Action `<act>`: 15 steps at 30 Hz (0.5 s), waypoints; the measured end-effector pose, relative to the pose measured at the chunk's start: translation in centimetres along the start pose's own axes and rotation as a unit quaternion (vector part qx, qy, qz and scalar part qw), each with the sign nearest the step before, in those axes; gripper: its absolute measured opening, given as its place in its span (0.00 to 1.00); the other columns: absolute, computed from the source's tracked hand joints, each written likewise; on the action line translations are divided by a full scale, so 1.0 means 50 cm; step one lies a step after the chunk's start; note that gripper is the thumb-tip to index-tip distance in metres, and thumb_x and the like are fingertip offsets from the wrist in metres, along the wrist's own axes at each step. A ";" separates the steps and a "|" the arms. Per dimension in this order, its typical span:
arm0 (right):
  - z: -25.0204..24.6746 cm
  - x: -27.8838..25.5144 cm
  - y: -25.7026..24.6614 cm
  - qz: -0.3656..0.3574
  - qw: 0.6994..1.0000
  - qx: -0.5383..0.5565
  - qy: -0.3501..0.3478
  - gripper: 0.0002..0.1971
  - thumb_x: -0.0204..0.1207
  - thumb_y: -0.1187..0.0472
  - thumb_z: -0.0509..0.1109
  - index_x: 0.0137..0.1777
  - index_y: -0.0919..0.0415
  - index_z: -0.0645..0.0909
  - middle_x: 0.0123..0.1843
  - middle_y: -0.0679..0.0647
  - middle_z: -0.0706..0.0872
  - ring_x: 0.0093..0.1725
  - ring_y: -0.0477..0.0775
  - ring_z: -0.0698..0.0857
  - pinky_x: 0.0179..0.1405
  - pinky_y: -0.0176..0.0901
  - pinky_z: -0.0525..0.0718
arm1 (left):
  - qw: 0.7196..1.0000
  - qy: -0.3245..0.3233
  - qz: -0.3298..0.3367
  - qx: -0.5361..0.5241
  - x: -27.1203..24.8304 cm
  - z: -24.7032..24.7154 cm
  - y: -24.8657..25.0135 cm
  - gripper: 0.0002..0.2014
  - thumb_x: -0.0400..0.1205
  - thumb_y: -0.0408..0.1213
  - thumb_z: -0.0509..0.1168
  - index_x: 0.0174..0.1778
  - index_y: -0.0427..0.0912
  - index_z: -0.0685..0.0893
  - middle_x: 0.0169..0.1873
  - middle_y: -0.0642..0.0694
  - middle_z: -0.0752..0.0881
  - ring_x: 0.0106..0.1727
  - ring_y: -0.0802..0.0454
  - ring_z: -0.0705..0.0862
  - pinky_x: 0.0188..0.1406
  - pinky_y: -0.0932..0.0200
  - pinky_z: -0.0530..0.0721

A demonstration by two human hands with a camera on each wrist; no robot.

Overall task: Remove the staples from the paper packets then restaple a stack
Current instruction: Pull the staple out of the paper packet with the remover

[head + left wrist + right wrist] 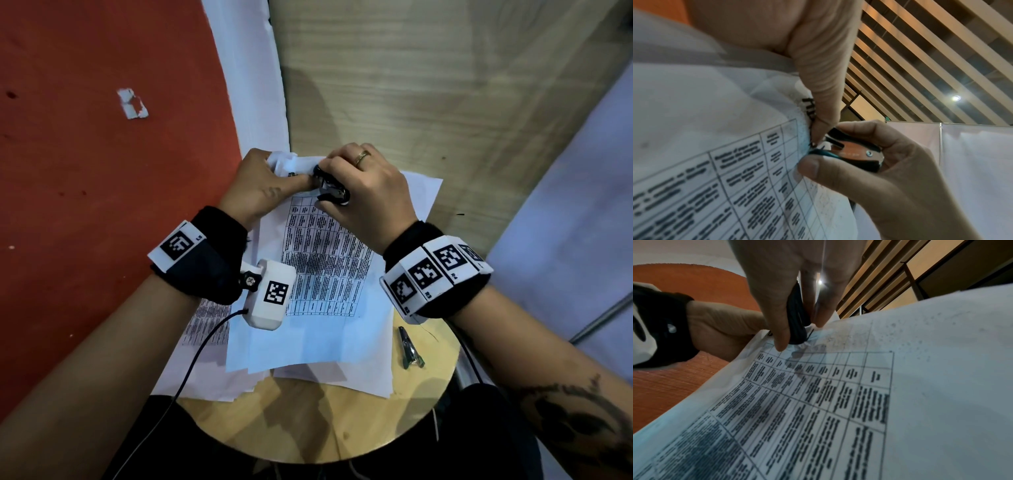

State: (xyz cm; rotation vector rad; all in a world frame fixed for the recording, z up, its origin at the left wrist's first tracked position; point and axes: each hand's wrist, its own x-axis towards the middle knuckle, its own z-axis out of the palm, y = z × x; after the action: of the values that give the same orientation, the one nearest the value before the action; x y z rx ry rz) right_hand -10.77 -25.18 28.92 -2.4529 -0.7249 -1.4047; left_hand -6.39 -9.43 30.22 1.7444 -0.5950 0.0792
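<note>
**Pulling the staple out of the corner**

The right hand [363, 192] is pinching a small black staple remover with metal claws [849, 152], thumb under it and fingers over it. The claws are biting at the top corner of the white paper packet printed with a black grid of words [322, 267]. The staple itself is too small to see.

The left hand [263, 185] is pinching that same corner, just beside the claws, with the paper crumpled in its fingers [822, 104].

To do this well, the left hand should be holding the corner flat and tight while the right hand is squeezing slowly and lifting straight up. Pulling sideways could rip the paper.

The packet is lying on more loose white sheets [329, 373] on the small round wooden table [342, 428]. A little metal tool [409, 349] is lying near the sheets.
</note>
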 end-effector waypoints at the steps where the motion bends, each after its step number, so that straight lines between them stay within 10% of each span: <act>1: -0.001 0.001 0.000 -0.003 1.000 -0.001 0.002 0.17 0.52 0.63 0.79 0.42 0.67 0.85 0.41 0.60 0.86 0.40 0.63 0.85 0.25 0.48 0.84 | 1.000 0.001 -0.002 0.001 0.001 0.000 0.000 0.29 0.62 0.47 0.78 0.46 0.24 0.86 0.41 0.32 0.86 0.42 0.50 0.80 0.44 0.52 0.77; 15: -0.005 0.006 0.005 -0.019 1.000 -0.012 0.005 0.15 0.53 0.61 0.79 0.39 0.66 0.85 0.37 0.58 0.86 0.36 0.61 0.84 0.25 0.43 0.82 | 1.000 -0.018 0.015 0.000 -0.002 -0.003 0.007 0.30 0.63 0.47 0.78 0.47 0.23 0.85 0.50 0.20 0.83 0.44 0.46 0.83 0.47 0.47 0.80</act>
State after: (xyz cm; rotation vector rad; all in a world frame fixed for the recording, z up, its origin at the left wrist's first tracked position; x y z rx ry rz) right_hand -10.70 -25.39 29.31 -2.4605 -0.7593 -1.4475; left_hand -6.58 -9.31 30.54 1.7400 -0.6481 0.0693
